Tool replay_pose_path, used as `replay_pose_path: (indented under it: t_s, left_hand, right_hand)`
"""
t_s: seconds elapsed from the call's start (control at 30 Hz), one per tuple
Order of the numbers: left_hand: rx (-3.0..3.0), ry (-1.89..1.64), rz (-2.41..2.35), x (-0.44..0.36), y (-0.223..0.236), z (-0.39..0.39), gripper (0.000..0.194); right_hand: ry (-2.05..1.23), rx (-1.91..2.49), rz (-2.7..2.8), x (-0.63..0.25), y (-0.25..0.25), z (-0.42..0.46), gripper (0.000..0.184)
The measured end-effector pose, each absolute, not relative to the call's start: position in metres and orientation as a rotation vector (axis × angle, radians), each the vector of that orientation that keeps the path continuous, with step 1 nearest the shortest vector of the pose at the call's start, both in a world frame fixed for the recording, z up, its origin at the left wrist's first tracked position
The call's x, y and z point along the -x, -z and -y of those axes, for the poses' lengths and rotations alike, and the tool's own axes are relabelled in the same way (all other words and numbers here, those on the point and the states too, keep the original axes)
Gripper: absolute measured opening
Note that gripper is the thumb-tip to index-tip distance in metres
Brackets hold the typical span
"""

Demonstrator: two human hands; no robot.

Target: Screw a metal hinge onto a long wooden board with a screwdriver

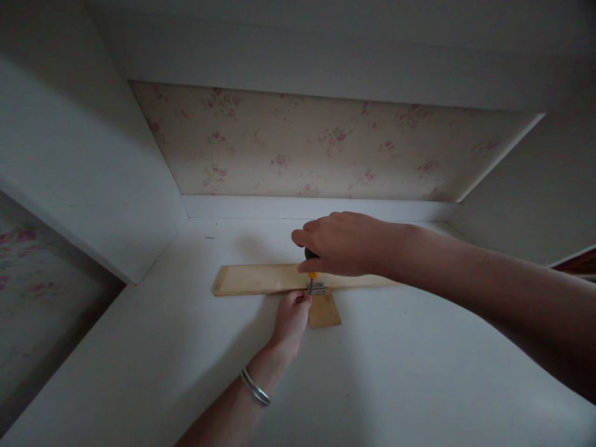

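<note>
Screwdriver point(313, 274) at hinge point(318, 288) | right grip point(344, 245) wrapped around it | left grip point(291, 320): can't tell

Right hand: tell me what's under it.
Under the right hand show a screwdriver, a metal hinge and a long board; the hand covers part of screwdriver and board.

The right hand point(342, 243) grips a screwdriver point(311, 253) with a black and yellow handle, its shaft pointing down at a metal hinge point(317, 288). The hinge spans a long wooden board point(258, 279), lying roughly along the back edge of the white table point(410, 379), and a short wooden piece point(326, 312) toward the front edge. The left hand point(291, 320), below a silver bracelet point(255, 386), bends its fingers beside the hinge.
</note>
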State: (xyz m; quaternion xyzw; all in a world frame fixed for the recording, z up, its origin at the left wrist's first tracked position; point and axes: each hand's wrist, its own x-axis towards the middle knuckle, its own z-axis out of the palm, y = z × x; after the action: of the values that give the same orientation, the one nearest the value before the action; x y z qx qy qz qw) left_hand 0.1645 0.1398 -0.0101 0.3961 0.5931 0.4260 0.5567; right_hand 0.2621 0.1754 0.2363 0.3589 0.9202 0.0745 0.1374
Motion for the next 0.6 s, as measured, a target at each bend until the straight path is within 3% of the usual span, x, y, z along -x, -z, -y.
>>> replay_pose_path:
  t_s: [0.1, 0.23, 0.33, 0.47, 0.53, 0.6]
  left_hand:
    - [-0.952, -0.987, -1.406, -0.1639, 0.0106, -0.1403, 0.022]
    - [-0.949, -0.995, -1.411, -0.1638, 0.0103, -0.1403, 0.021]
    - [-0.944, -1.008, -1.403, -0.1643, 0.0103, -0.1399, 0.021]
    - [-0.945, -1.015, -1.404, -0.1647, 0.0114, -0.1398, 0.021]
    - [-0.948, -1.003, -1.401, -0.1646, 0.0121, -0.1401, 0.022]
    - [-0.952, -0.989, -1.4, -0.1643, 0.0127, -0.1405, 0.022]
  right_hand:
    - [-0.079, -0.978, -2.684, -0.2609, -0.2375, -0.1741, 0.042]
    - [-0.181, -1.018, -2.627, -0.2594, -0.2376, -0.1739, 0.029]
    - [-0.189, -1.106, -2.629, -0.2599, -0.238, -0.1747, 0.042]
    - [-0.04, -0.978, -2.649, -0.2622, -0.2396, -0.1754, 0.037]
    - [-0.099, -1.03, -2.607, -0.2621, -0.2391, -0.176, 0.033]
    - [-0.186, -1.129, -2.572, -0.2612, -0.2385, -0.1762, 0.041]
